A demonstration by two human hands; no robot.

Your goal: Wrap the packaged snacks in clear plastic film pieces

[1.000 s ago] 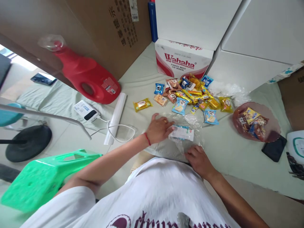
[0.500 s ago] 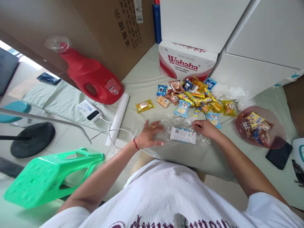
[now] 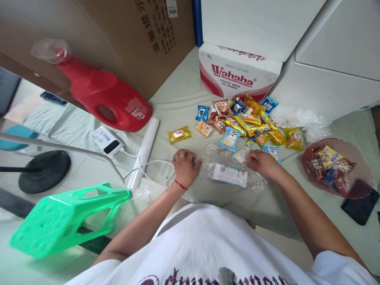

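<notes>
My right hand [image 3: 263, 163] is closed on the edge of a clear plastic bag [image 3: 213, 152] that lies crumpled on the cloth. A flat packet with a white printed label [image 3: 230, 175] sits inside or under the clear film; I cannot tell which. My left hand [image 3: 187, 165] rests on the cloth left of the bag, fingers curled in, with nothing visible in them. Beyond the hands lies a pile of small wrapped snacks: a light blue packet [image 3: 230, 138], brown packets [image 3: 222, 107] and yellow ones [image 3: 252, 126]. One yellow-green packet [image 3: 179, 135] lies apart on the left.
A pink translucent bowl [image 3: 360, 174] holding packets stands right, by a black phone [image 3: 360, 208]. Behind are a Wahaha box [image 3: 237, 75] and crumpled clear plastic [image 3: 308, 122]. Leftward are a red jug [image 3: 109, 99], white roll [image 3: 144, 152], cabled white device [image 3: 108, 140] and green stool [image 3: 59, 221].
My left hand's spread fingers have curled in against the cloth. My right hand keeps its pinch on the bag's edge. The whole view has shifted slightly.
</notes>
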